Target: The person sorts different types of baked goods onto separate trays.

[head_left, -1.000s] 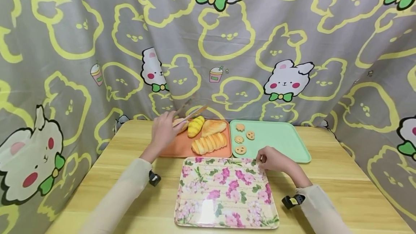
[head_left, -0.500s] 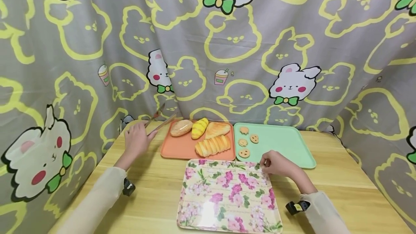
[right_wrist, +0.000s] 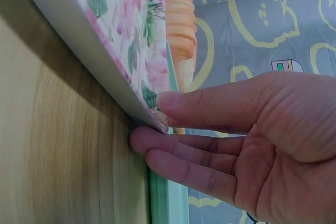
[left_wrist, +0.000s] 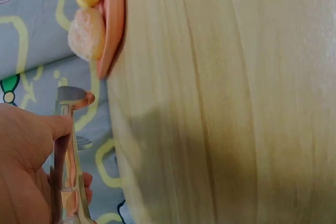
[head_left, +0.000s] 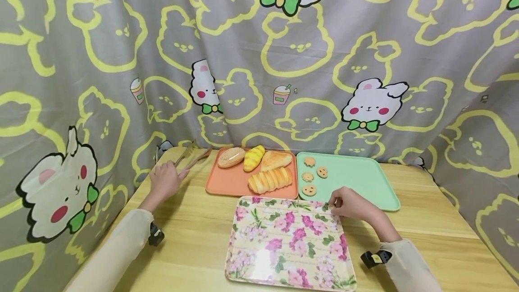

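Note:
My left hand (head_left: 165, 180) grips a pair of metal tongs (left_wrist: 67, 153) at the table's back left, left of the orange tray (head_left: 227, 188). The tongs' arms stand apart with nothing between their tips. On that tray lie an oval bread roll (head_left: 231, 157), a yellow striped bread (head_left: 254, 158), a toast triangle (head_left: 276, 161) and a ridged loaf (head_left: 270, 180). My right hand (head_left: 352, 203) pinches the far right corner of the floral tray (head_left: 289, 242) between thumb and fingers. In the right wrist view the thumb lies on top and fingertips sit under the rim.
A mint green tray (head_left: 361, 179) stands right of the orange one, with several small cookies (head_left: 309, 190) along its left side. The wooden table (head_left: 190, 238) ends at a grey patterned curtain (head_left: 243, 57) at the back and sides.
My left hand has moved left with the tongs, from over the oval roll to beside the orange tray; the roll stays in place. My right hand keeps its hold on the floral tray's corner.

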`<state>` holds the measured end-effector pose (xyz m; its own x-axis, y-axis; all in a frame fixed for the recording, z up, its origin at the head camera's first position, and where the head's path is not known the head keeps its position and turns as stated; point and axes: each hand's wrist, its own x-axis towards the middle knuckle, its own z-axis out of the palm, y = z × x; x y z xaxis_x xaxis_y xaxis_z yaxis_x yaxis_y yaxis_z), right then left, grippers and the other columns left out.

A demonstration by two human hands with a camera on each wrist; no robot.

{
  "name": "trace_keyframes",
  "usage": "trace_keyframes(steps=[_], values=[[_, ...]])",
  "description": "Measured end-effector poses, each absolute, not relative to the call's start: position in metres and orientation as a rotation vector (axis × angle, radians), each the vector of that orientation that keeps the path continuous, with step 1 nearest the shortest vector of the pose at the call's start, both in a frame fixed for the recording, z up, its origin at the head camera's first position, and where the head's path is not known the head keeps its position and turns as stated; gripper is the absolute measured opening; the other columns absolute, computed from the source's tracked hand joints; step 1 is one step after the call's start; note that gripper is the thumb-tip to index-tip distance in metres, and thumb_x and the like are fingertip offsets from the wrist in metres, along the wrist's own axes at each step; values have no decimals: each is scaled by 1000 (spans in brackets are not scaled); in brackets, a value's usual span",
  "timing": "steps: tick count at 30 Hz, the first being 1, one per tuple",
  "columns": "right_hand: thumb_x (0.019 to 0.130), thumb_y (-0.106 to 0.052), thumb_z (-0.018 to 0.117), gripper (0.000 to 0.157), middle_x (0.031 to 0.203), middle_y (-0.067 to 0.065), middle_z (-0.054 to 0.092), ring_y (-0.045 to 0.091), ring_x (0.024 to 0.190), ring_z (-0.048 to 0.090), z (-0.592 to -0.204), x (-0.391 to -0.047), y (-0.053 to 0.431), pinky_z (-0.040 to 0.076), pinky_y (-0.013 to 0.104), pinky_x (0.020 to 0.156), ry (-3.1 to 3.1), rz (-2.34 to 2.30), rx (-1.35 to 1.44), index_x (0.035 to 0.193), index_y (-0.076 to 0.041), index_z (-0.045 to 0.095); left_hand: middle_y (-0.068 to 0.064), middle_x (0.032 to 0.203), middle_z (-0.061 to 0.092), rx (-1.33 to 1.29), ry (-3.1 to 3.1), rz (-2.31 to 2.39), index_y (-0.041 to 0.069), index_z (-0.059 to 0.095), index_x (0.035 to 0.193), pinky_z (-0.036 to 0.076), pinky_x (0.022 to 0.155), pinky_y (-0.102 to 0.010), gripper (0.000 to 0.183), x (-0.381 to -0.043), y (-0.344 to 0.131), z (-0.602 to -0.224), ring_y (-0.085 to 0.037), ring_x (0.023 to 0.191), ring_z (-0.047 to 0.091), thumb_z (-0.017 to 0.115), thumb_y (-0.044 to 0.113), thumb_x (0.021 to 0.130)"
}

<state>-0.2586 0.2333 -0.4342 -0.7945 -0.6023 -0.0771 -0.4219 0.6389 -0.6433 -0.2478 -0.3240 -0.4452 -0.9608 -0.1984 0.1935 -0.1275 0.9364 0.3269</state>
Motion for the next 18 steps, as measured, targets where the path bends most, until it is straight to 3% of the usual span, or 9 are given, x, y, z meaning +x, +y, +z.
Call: trace_keyframes(steps=[5, 18], values=[[90, 1, 70, 6, 70, 7, 65, 20, 57, 62, -434, -256, 233, 50, 25, 59, 2585, -906, -811, 96, 2, 72, -40, 97, 57, 200, -2890, -458, -15, 47, 99, 44, 80, -64, 53, -253, -319, -458, -58, 96, 54, 55, 36, 105], [90, 1, 70, 6, 70, 4, 63, 11, 55, 54, -435, -255, 230, 47, 25, 58, 2614, -890, -772, 95, 2, 72, -41, 104, 55, 304, -3026, -404, -17, 47, 104, 42, 86, -65, 62, -258, -312, -464, -56, 102, 54, 46, 45, 106]])
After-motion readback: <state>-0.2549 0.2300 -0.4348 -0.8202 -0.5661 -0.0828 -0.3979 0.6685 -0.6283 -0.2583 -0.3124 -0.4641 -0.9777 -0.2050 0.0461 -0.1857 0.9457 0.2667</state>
